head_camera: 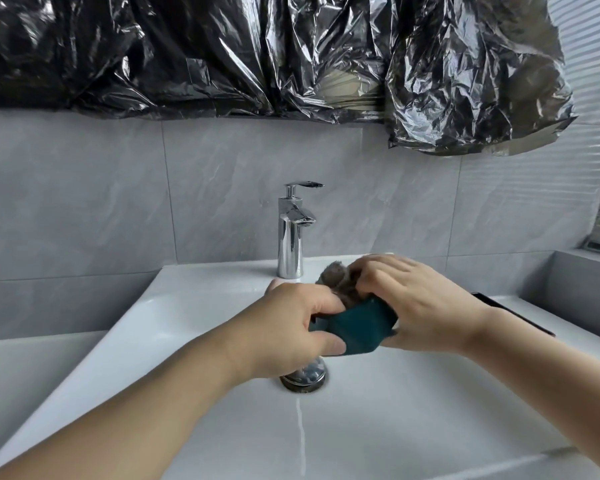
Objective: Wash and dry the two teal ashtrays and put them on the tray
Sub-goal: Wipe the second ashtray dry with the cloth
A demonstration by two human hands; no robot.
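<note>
One teal ashtray [357, 327] is held tilted over the white sink [187, 306], above the drain. My left hand [291, 327] grips its left side, thumb on the near face. My right hand [413, 303] holds a grey-brown cloth [340, 278] bunched against the ashtray's top and also supports its right side. Only one ashtray is in view. The dark edge of a tray [513, 313] shows behind my right wrist on the counter.
A chrome faucet [291, 233] stands at the back of the sink, with no water running. The chrome drain [305, 374] sits below my hands. Crumpled black plastic sheeting [291, 53] covers the wall above the grey tiles.
</note>
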